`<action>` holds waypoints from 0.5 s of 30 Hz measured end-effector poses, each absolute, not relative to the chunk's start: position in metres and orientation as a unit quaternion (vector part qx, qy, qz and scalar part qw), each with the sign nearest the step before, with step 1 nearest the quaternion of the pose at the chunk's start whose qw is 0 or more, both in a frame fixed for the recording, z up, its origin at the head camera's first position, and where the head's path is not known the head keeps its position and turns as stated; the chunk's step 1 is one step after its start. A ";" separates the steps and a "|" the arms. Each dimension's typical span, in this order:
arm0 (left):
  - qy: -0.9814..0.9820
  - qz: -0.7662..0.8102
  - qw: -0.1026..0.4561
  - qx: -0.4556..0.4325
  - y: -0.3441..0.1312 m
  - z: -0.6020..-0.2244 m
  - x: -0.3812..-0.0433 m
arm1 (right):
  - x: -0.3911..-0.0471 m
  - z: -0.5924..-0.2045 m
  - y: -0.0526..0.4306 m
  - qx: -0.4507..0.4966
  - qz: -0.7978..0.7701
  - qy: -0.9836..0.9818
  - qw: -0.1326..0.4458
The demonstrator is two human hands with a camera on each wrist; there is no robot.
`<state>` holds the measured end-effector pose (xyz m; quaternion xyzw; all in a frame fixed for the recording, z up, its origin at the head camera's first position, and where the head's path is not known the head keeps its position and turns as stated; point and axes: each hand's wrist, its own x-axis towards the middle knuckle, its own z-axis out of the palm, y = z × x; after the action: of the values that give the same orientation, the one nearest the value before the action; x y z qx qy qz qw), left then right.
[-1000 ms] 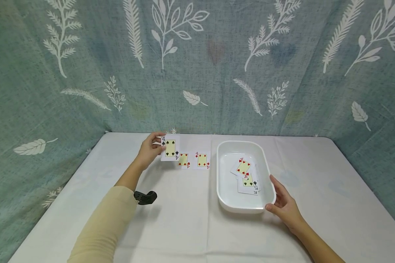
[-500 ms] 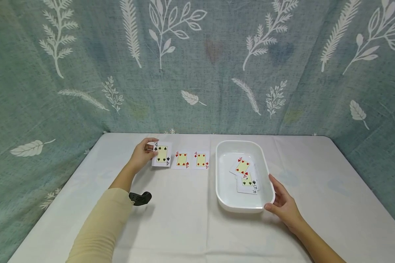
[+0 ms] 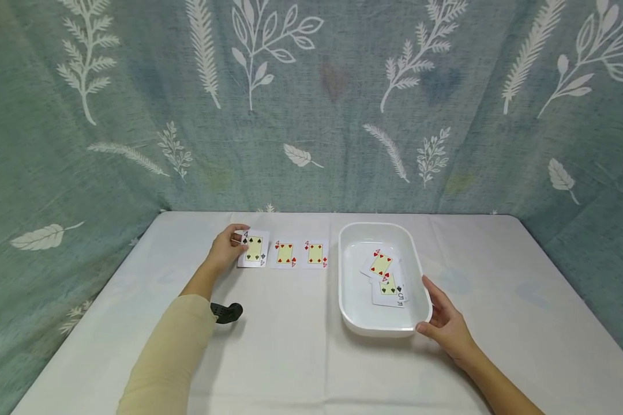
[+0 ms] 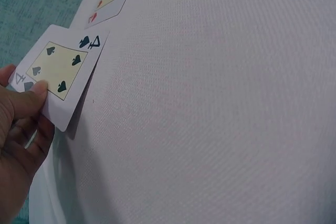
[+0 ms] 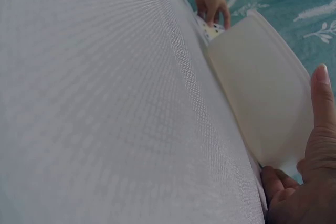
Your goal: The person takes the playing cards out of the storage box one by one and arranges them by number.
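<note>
My left hand [image 3: 224, 248] pinches a four of spades [image 3: 255, 256] by its left edge, thumb on the face. In the left wrist view, the card [image 4: 59, 69] is tilted close over the cloth, with a shadow under one edge. To its right lie a four of hearts [image 3: 285, 253] and a four of diamonds [image 3: 315, 253], face up in a row. My right hand [image 3: 449, 328] grips the near right corner of a white plastic tub [image 3: 374, 320], thumb at the rim and fingers along the side. Inside it, a red heart card [image 3: 381, 265] overlaps black-suited cards [image 3: 389, 297].
A white cloth [image 3: 280, 357] covers the table. Behind it and at the sides hangs a green curtain [image 3: 311, 184] with white leaf patterns. A black strap-like piece [image 3: 227, 313] sticks out from the left wrist, above the cloth.
My left hand has carried the four of spades left and down, from overlapping the four of hearts to the row's left end. My right hand keeps its grip on the tub.
</note>
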<state>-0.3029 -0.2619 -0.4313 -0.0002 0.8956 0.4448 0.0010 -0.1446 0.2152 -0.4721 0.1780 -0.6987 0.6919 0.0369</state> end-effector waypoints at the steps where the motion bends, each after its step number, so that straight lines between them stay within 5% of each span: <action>1: 0.899 0.439 0.000 0.001 -0.262 -0.432 -0.303 | -0.145 -0.472 0.215 0.180 0.693 -0.697 0.035; 15: 0.928 0.373 0.012 -0.011 -0.255 -0.433 -0.309 | -0.145 -0.473 0.215 0.184 0.691 -0.698 0.034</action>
<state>-0.3085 -0.2547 -0.4331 -0.0106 0.9277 0.3731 0.0117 -0.1450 0.2149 -0.4731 0.1842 -0.6978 0.6914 0.0344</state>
